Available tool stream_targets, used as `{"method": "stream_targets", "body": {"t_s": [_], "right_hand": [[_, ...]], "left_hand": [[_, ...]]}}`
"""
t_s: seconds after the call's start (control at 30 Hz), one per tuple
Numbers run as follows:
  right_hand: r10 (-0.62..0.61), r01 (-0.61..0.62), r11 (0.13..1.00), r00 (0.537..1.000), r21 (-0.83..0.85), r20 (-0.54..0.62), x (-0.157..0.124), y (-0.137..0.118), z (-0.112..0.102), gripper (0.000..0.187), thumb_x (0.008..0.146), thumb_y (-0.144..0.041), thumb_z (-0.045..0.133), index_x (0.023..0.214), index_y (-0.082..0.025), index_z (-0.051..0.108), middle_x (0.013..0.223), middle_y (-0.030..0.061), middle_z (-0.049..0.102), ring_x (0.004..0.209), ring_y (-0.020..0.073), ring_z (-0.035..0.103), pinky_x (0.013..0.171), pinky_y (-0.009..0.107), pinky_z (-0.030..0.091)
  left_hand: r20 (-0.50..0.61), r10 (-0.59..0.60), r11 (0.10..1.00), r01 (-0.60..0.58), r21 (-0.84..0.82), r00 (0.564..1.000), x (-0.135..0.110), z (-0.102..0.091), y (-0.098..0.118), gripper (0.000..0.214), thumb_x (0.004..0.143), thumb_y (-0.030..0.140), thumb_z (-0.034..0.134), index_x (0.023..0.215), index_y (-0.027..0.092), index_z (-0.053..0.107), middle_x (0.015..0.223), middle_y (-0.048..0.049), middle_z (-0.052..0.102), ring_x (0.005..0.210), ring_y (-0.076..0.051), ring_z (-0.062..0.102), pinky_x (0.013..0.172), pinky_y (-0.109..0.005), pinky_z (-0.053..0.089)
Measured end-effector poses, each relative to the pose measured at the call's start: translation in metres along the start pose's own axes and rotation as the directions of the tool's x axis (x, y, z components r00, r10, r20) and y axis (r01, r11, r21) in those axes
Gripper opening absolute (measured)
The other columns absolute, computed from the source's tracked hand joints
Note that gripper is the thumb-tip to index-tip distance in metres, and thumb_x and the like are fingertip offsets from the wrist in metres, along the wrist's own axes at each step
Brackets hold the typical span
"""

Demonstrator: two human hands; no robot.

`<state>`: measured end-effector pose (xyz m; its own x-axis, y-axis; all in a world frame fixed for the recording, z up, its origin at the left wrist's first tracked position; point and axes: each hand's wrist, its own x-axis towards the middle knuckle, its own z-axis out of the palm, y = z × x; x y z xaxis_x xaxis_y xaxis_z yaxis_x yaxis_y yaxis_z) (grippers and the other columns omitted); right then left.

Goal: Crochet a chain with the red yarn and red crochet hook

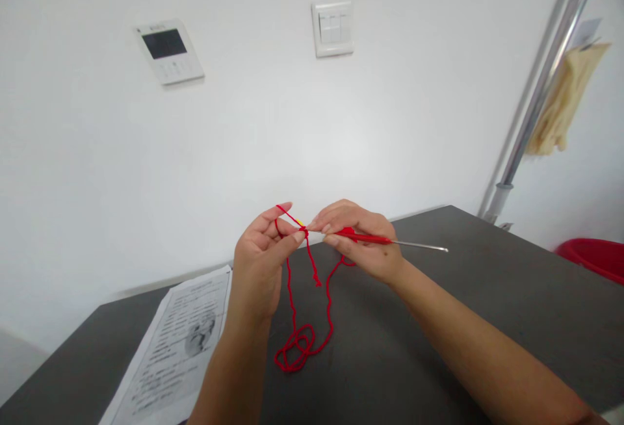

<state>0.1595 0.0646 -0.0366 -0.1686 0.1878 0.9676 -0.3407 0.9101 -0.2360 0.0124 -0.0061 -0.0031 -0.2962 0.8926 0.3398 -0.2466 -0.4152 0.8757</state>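
Observation:
In my right hand (363,233) is a crochet hook (373,238) with a red grip and metal ends, held almost level. Its left end reaches a small bit of red crochet work (305,232), which my left hand (266,246) pinches between thumb and a finger. Red yarn (329,301) runs over my raised left index finger and hangs down to a loose tangle on the dark table. A short yarn tail (314,269) dangles below the work. Something small and yellow (300,223) shows beside the stitches. More red yarn is partly hidden behind my right hand.
Printed sheets (170,347) lie on the dark grey table (463,308) at the left. Behind it rises a white wall with a switch panel (334,28) and an intercom (169,52). A metal pole (546,87), a yellowish glove (568,100) and a red basin (592,257) are at the right.

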Motion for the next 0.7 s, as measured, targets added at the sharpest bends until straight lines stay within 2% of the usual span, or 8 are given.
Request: {"method": "stream_targets", "body": {"t_s": [0.1,0.2,0.3,0.43,0.53,0.63,0.7], "right_hand": [[0.036,-0.034,0.997,0.999,0.063,-0.028,0.001,-0.002,0.002,0.005,0.091,-0.017,0.069,0.094,-0.021,0.069,0.092,0.0074,0.076,0.09,0.0195,0.072,0.08,0.037,0.06],[-0.1,0.099,0.994,0.994,-0.04,-0.032,-0.003,0.0,0.006,0.012,0.091,-0.013,0.066,0.099,-0.022,0.068,0.095,0.0078,0.077,0.096,0.0211,0.072,0.085,0.04,0.06],[-0.243,0.235,0.948,0.97,-0.213,-0.008,-0.01,0.005,0.01,0.02,0.091,-0.01,0.065,0.106,-0.022,0.067,0.101,0.0098,0.078,0.102,0.0222,0.072,0.087,0.04,0.061],[-0.344,0.329,0.887,0.939,-0.325,0.013,-0.017,0.015,0.012,0.024,0.09,-0.008,0.065,0.112,-0.019,0.066,0.106,0.0138,0.076,0.105,0.0235,0.071,0.085,0.04,0.062],[-0.344,0.321,0.873,0.939,-0.368,0.003,-0.019,0.018,0.015,0.024,0.092,-0.008,0.062,0.113,-0.019,0.065,0.106,0.0143,0.075,0.102,0.0233,0.071,0.082,0.04,0.063],[-0.328,0.3,0.866,0.945,-0.401,-0.002,-0.019,0.015,0.019,0.024,0.092,-0.008,0.061,0.113,-0.019,0.064,0.105,0.0143,0.074,0.101,0.0232,0.07,0.081,0.04,0.063],[-0.321,0.293,0.863,0.947,-0.411,0.001,-0.02,0.012,0.022,0.024,0.091,-0.006,0.061,0.112,-0.019,0.064,0.102,0.0142,0.074,0.101,0.0233,0.07,0.082,0.04,0.062]], "left_hand": [[0.024,-0.039,0.999,0.04,-0.035,0.999,0.001,-0.002,0.002,0.051,0.053,0.011,0.086,0.101,0.009,0.07,0.059,0.0043,0.063,0.056,-0.007,0.054,0.06,-0.02,0.044],[0.01,-0.073,0.984,0.074,-0.16,0.997,0.0,0.002,-0.002,0.046,0.052,0.011,0.084,0.096,0.008,0.071,0.058,0.0047,0.06,0.054,-0.006,0.052,0.056,-0.019,0.043],[-0.027,-0.111,0.959,0.1,-0.266,0.993,-0.001,0.008,-0.009,0.041,0.052,0.012,0.083,0.092,0.009,0.07,0.063,0.0027,0.061,0.056,-0.007,0.052,0.056,-0.019,0.044],[-0.055,-0.103,0.949,0.081,-0.304,0.993,0.0,0.013,-0.019,0.038,0.055,0.011,0.082,0.09,0.01,0.067,0.068,0.0009,0.063,0.06,-0.008,0.055,0.059,-0.02,0.045],[-0.085,0.011,0.973,-0.031,-0.231,0.996,0.001,0.01,-0.023,0.035,0.06,0.012,0.08,0.092,0.013,0.065,0.066,0.0036,0.061,0.061,-0.009,0.055,0.062,-0.022,0.045],[-0.085,0.194,0.981,-0.195,0.005,0.977,0.0,0.005,-0.022,0.033,0.067,0.011,0.077,0.096,0.017,0.063,0.065,0.0056,0.062,0.062,-0.01,0.057,0.065,-0.023,0.046],[-0.059,0.295,0.943,-0.281,0.177,0.954,-0.001,0.003,-0.02,0.036,0.068,0.009,0.076,0.1,0.018,0.061,0.067,0.0057,0.064,0.062,-0.011,0.058,0.064,-0.024,0.046]]}}
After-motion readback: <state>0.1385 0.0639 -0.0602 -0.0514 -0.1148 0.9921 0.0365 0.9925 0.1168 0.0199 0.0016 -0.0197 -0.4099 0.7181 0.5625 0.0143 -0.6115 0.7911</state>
